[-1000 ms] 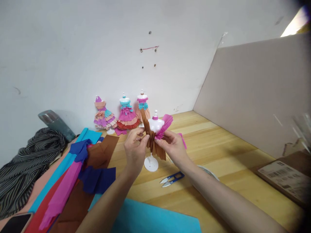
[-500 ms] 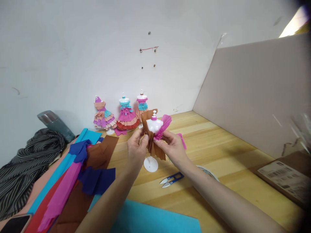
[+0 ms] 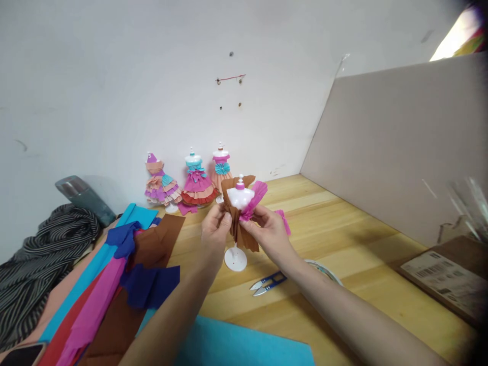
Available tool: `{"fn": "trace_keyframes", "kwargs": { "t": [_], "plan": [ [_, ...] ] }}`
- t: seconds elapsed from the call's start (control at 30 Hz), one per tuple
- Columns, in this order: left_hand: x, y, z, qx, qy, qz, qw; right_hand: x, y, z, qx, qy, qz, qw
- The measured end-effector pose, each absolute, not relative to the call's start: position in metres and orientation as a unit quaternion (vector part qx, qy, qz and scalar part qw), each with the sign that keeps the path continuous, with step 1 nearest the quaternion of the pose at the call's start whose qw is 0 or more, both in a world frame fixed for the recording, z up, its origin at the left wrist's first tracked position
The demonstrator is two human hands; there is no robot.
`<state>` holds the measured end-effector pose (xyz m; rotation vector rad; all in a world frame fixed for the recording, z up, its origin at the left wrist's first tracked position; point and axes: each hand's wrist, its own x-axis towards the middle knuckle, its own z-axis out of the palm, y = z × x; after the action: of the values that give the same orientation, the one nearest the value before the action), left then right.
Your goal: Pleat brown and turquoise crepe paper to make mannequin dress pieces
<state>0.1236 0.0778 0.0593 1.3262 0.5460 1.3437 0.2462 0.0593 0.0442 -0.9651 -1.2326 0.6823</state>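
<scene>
A small white dress-form mannequin [image 3: 240, 199] with a pink neck band is held tilted a little above the wooden table. Brown crepe paper [image 3: 249, 242] is gathered around its waist and flares up behind it. My left hand [image 3: 215, 226] pinches the brown crepe paper at the waist's left side. On the other side my right hand [image 3: 269, 226] pinches pink crepe paper [image 3: 256, 197] against the front of the waist. The round white base [image 3: 235, 259] hangs below. Blue-handled thread snips [image 3: 269, 282] lie just under my right wrist.
Three paper-dressed mannequins [image 3: 196, 178] stand by the wall. Crepe paper sheets [image 3: 95, 300], a striped cloth [image 3: 49, 259], a bottle [image 3: 84, 198] and a phone [image 3: 25, 354] are at left. A blue sheet [image 3: 244, 343] lies in front, a cardboard box [image 3: 442, 279] at right.
The brown paper behind the mannequin's shoulders has spread wider to the right. Both hands keep their pinch at the waist, and the whole view has shifted slightly.
</scene>
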Motion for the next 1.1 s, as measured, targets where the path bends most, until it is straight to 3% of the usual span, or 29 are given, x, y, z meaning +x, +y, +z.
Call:
{"fn": "trace_keyframes", "kwargs": {
  "t": [0.3,0.6,1.1],
  "plan": [
    [0.128,0.079,0.054,0.534,0.207,0.570,0.589,0.246,0.062,0.045,-0.399,-0.543,0.307,0.672],
    [0.126,0.079,0.051,0.563,0.226,0.570,0.554,0.249,0.061,0.045,-0.409,-0.561,0.309,0.650],
    [0.129,0.072,0.050,0.556,0.257,0.579,0.539,0.250,0.063,0.045,-0.357,-0.530,0.412,0.650]
  ]
}}
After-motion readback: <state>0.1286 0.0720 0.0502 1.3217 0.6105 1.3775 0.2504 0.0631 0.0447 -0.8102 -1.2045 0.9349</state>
